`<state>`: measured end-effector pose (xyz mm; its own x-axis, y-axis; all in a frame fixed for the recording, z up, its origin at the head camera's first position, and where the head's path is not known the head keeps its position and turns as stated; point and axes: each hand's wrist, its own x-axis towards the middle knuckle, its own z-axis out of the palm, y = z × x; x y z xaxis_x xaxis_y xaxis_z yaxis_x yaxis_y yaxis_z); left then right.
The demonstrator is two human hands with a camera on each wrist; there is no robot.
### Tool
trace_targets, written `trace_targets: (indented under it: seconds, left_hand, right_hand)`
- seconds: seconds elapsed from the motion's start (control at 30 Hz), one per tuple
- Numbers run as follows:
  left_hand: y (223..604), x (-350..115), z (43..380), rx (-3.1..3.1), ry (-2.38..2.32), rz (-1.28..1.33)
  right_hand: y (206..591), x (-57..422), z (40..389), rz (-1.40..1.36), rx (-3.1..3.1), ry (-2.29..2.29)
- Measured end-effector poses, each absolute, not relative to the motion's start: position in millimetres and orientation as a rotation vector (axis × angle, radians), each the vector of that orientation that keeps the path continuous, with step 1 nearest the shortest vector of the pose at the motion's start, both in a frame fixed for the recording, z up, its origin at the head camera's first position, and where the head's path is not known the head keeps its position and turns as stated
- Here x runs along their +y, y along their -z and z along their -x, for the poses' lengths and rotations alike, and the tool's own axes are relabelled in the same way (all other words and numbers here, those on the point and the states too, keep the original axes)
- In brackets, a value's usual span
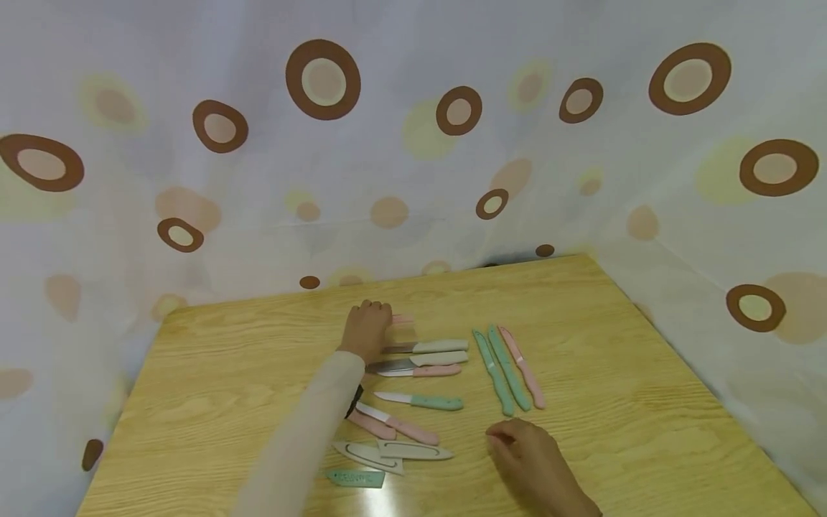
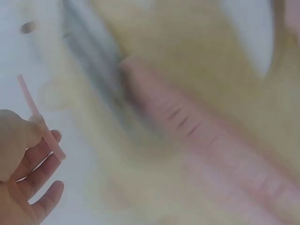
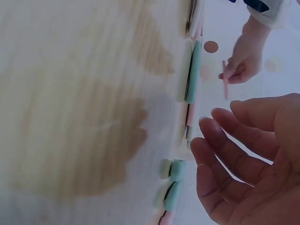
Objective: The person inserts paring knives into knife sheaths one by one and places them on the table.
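Observation:
Near the far side of the table, my left hand (image 1: 368, 327) pinches a thin, flat pink knife sheath (image 2: 52, 143) between thumb and fingers. The right wrist view also shows that hand holding it up edge-on. Just nearer than this hand lie two white-handled knives (image 1: 442, 358), with a pink-handled knife (image 1: 438, 371) alongside. A green-handled knife (image 1: 436, 403) and another pink-handled knife (image 1: 413, 431) are closer, blades bare and pointing left. My right hand (image 1: 539, 459) holds nothing, its fingers loosely bent, over the near right of the table.
Two sheathed green knives (image 1: 494, 373) and a sheathed pink knife (image 1: 522, 368) lie side by side at the right. White sheaths (image 1: 416, 451) and a green sheath (image 1: 355, 478) lie near the front. A patterned cloth (image 1: 400, 143) hangs behind the wooden table (image 1: 646, 431).

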<state>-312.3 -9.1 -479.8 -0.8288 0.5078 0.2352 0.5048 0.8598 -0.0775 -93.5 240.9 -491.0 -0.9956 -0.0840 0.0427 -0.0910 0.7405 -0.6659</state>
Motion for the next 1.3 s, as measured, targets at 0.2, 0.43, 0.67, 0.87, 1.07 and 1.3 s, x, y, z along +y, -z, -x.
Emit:
trace_targets:
  seconds: [0.2, 0.43, 0.67, 0.87, 1.07, 1.3]
  left_hand:
    - [450, -29, 304, -2.624, 0.105, 0.903]
    - [435, -47, 274, -2.52, 0.205, 0.973]
    - [451, -62, 233, -2.396, 0.317, 1.032]
    - [469, -72, 216, -2.376, 0.288, 1.051]
    - [464, -78, 212, -2.35, 0.318, 1.029]
    - [458, -79, 208, -2.368, 0.323, 1.03]
  right_hand:
    - [486, 240, 108, -0.287, -2.832, -0.784]
    - [483, 237, 128, -0.294, -2.841, -0.698]
    - [486, 228, 142, -0.322, -2.827, -0.697]
    - [489, 219, 153, -0.358, -2.862, -0.679]
    - [485, 203, 176, -0.519, -2.843, -0.593]
    - [488, 186, 201, -0.572, -2.854, -0.538]
